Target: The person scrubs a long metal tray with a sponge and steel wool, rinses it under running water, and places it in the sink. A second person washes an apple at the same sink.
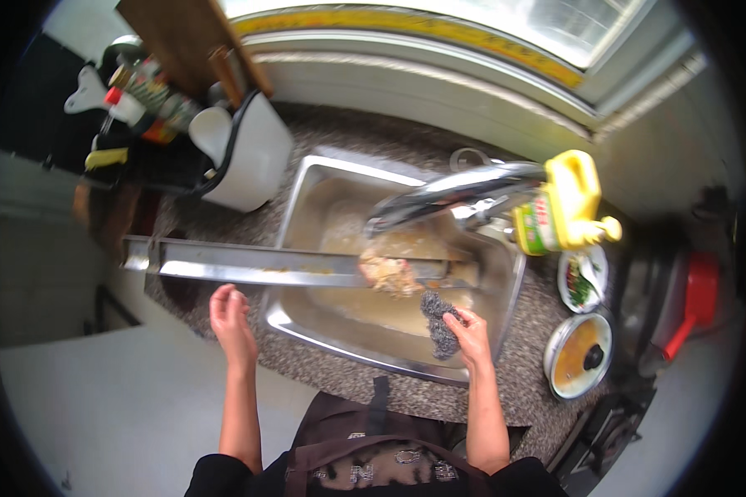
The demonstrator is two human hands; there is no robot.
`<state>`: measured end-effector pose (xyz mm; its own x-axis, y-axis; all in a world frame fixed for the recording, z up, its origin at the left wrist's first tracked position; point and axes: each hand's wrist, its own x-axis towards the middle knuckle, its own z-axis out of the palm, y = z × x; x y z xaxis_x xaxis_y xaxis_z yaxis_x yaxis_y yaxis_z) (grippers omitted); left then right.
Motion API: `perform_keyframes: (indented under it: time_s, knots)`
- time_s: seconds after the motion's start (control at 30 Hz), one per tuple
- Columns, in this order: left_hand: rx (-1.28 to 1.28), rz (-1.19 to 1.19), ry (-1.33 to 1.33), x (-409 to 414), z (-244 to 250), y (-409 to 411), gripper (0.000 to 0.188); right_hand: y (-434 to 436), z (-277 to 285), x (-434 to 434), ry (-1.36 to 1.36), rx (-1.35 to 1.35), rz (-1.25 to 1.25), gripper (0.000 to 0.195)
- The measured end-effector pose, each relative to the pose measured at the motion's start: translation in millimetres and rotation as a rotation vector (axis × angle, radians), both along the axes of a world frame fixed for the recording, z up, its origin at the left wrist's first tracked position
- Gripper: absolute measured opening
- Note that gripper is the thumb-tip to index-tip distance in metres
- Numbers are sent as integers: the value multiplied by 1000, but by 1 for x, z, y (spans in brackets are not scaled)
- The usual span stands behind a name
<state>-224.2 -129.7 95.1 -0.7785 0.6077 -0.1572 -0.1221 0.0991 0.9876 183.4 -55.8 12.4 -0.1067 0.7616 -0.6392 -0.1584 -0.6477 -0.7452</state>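
My right hand (471, 335) grips a grey steel wool scourer (440, 326) above the near right part of the stainless steel sink (385, 360). Across the sink lies a long metal trough (211, 261), its left end reaching past the counter. Brownish smears mark its inside. On its right half rests a crumpled, stained cloth or sponge (388, 273); blur hides which. Cloudy water (373, 310) stands in the basin below. My left hand (230, 323) holds nothing, fingers loosely bent just below the trough's near edge; whether they touch it is unclear.
A chrome faucet (454, 189) arches over the basin. Beside it stands a yellow detergent jug (566, 205). Right of the sink are a dish of chopped greens (579, 286), a lidded pot (578, 357) and a gas stove (609, 428). A white utensil holder (255, 155) stands left.
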Motion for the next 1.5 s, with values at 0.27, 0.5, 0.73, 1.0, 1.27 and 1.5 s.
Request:
perform_keyframes:
  time_s: [0.27,0.5,0.73,1.0,1.27,1.5]
  knots:
    - [601,-1213,214,304,132,203,29,20,81,64,603,64,-634,43]
    - [5,-1941,1204,432,166,322,34,87,92,63,1151,23,-503,36]
    - [6,-1923,1376,438,101,325,28,105,67,49,1072,22,-470,40]
    - [-243,-2068,935,418,156,319,56,116,60,59,1062,63,-444,37]
    - [64,-1939,1116,427,111,336,47,125,61,71,1080,35,-443,36]
    - [123,-1801,1430,441,99,344,53,127,39,90,1090,170,-370,36]
